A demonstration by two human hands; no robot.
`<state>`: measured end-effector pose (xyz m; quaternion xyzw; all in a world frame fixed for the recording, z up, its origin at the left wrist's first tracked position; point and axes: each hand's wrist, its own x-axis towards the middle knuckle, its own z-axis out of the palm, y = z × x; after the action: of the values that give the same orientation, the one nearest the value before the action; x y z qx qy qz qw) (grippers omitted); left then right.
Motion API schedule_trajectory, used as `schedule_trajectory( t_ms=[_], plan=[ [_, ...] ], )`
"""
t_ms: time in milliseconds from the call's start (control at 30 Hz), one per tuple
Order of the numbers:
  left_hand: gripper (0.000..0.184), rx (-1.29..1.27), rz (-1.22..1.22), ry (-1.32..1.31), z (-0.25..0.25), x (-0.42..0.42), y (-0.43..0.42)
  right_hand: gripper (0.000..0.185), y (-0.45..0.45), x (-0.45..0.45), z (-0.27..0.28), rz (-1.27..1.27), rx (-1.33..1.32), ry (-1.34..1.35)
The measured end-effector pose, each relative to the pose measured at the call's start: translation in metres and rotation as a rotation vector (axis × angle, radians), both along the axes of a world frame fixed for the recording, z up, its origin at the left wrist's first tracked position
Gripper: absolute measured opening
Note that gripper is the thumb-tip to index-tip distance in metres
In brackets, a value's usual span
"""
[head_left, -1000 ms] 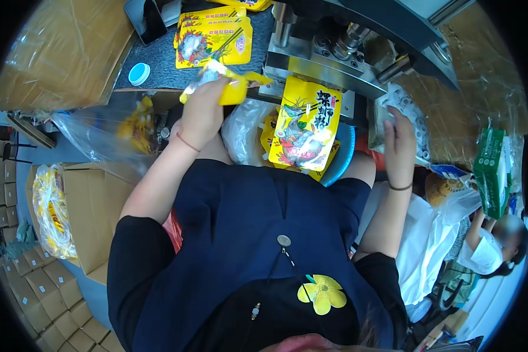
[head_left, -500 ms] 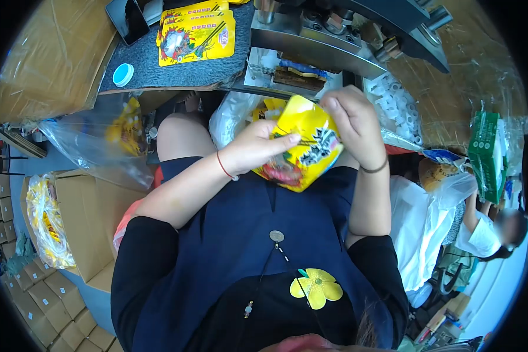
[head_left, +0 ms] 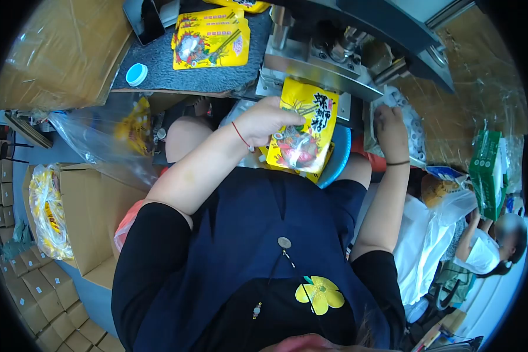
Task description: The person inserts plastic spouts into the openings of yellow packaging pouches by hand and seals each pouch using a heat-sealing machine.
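My left hand (head_left: 270,121) grips a flat yellow printed food pouch (head_left: 306,120) by its left edge, thumb on the front. The pouch stands nearly upright before the metal press, printed face towards me. Below it, the rim of a blue basin (head_left: 339,154) and more yellow packaging show in my lap. My right hand (head_left: 390,130) is at the left side of a heap of small white plastic fittings (head_left: 415,132). Its fingers are curled, and whatever they hold is hidden.
A metal press (head_left: 328,61) stands at the bench's edge. On the bench lie stacked yellow pouches (head_left: 217,50), a phone (head_left: 144,22) and a blue-white lid (head_left: 136,74). An opened cardboard box (head_left: 97,217) is at left. Another person (head_left: 481,249) sits at far right.
My right hand has left the pouch's top corner and moved right to the white fittings. My left hand has raised the pouch and turned it more upright. The view has shifted slightly.
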<state>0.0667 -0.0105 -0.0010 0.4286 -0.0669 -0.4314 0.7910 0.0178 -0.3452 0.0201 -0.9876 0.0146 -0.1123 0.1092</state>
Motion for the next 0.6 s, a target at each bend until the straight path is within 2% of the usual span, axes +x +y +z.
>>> schedule_trajectory(
  t_ms=[100,133,200,233,267,333,367,433,467,533,567,600],
  plan=[
    [0.049,0.610,0.371,-0.463,0.006,0.010,0.019,0.018,0.008,-0.005,0.007,-0.046,0.045,-0.029],
    [0.056,0.661,0.551,-0.653,0.004,0.025,0.034,0.017,0.009,-0.006,0.008,-0.040,0.092,-0.060],
    [0.063,0.995,0.799,-1.268,-0.001,0.070,0.077,0.020,-0.002,-0.004,0.005,0.057,0.098,-0.061],
    [0.064,1.280,0.844,-1.703,-0.002,0.082,0.094,0.021,-0.008,-0.004,0.003,0.110,0.099,-0.061],
    [0.062,1.371,0.670,-1.710,-0.004,0.076,0.102,0.024,-0.010,-0.004,0.004,0.135,0.059,-0.062],
    [0.059,1.531,0.328,-1.699,-0.005,0.057,0.110,0.022,-0.010,-0.003,0.003,0.091,0.054,-0.233],
    [0.050,1.455,0.298,-1.774,-0.005,0.040,0.110,0.020,-0.009,-0.007,0.001,0.063,0.055,-0.315],
    [0.042,1.361,0.247,-1.827,-0.011,0.021,0.114,0.020,0.006,-0.018,0.016,-0.069,0.286,-0.272],
    [0.037,1.235,0.424,-1.716,-0.015,0.015,0.117,0.021,0.019,-0.022,0.026,-0.138,0.401,-0.248],
    [0.028,0.962,0.735,-1.472,-0.021,0.007,0.119,0.018,0.054,-0.028,0.043,-0.018,0.432,-0.237],
    [0.026,0.839,0.649,-1.288,-0.021,0.002,0.114,0.017,0.070,-0.032,0.046,0.038,0.444,-0.232],
    [0.023,0.717,0.564,-1.101,-0.019,-0.004,0.107,0.016,0.080,-0.030,0.037,0.210,0.417,-0.250]
  ],
)
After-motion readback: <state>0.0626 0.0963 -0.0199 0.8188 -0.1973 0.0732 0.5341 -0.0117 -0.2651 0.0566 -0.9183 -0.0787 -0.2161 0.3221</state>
